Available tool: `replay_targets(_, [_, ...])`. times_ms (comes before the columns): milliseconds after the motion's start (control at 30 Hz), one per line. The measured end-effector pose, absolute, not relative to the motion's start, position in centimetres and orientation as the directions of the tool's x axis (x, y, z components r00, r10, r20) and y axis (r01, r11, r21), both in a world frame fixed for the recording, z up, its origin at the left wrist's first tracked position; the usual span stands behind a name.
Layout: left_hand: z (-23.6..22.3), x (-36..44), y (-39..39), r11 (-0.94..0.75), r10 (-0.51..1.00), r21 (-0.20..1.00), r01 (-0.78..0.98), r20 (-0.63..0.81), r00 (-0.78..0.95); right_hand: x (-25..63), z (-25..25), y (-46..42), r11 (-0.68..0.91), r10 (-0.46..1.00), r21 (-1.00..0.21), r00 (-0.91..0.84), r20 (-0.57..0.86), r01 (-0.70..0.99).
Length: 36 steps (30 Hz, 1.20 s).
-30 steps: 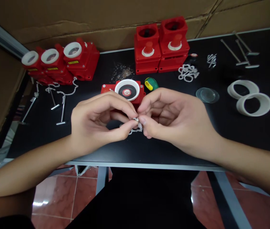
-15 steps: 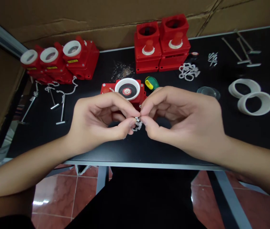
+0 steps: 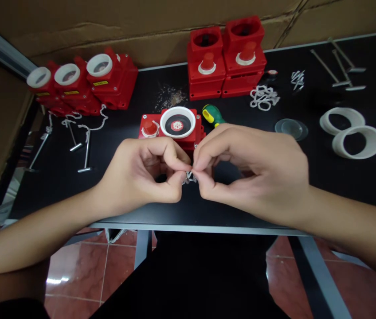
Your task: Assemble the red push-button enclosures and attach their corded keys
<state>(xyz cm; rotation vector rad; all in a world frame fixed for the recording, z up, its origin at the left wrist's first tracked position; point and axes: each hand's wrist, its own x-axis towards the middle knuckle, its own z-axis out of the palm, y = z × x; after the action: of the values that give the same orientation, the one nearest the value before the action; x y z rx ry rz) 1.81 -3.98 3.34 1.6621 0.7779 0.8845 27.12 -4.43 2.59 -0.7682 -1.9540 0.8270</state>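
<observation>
My left hand (image 3: 151,173) and my right hand (image 3: 251,168) meet fingertip to fingertip over the front of the black table. Both pinch a white cord (image 3: 190,177), of which only a short twisted bit shows between the thumbs. A small shiny piece seems to sit in the cord, too covered to make out. Just behind the hands lies a red box (image 3: 188,141) with a white ring (image 3: 194,126) around a black disc and a red button (image 3: 150,127). A green and yellow screwdriver (image 3: 213,115) rests beside it, partly behind my right hand.
Three finished-looking red boxes (image 3: 121,88) with corded metal hammers (image 3: 86,153) stand at left. Two more red boxes (image 3: 206,82) stand at the back. To the right lie coiled cord (image 3: 264,97), screws (image 3: 297,79), glass discs (image 3: 291,128), white rings (image 3: 357,141) and loose hammers (image 3: 344,71).
Both hands have stayed together and shifted slightly, with the left fingers curling more and the left hand lower. The red button on the near box has come into view. The cord is still pinched.
</observation>
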Motion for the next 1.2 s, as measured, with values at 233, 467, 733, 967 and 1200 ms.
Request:
replay_targets(233, [3.4,2.2,-4.1,-0.149,0.848,0.986,0.073,0.090,0.522,26.9,2.3,-4.9,0.683,0.699,-0.691,-0.487,0.524,0.236])
replay_targets(467, [3.5,2.1,-4.2,-0.109,0.857,0.983,0.148,0.018,0.515,26.7,1.5,-5.1,0.746,0.659,-0.585,-0.484,0.576,0.318])
replay_targets(733, [3.2,2.1,-3.8,-0.082,0.843,0.990,0.114,0.008,0.538,27.2,1.7,-4.3,0.690,0.688,-0.679,-0.517,0.510,0.249])
replay_targets(967, [2.4,1.8,-3.4,-0.133,0.829,0.987,0.091,0.061,0.557,27.5,2.2,-3.4,0.513,0.775,-0.852,-0.485,0.406,0.107])
replay_targets(1200, [2.7,1.8,-3.5,-0.181,0.849,0.983,0.044,0.134,0.512,27.9,2.7,-3.0,0.345,0.826,-0.939,-0.473,0.307,-0.008])
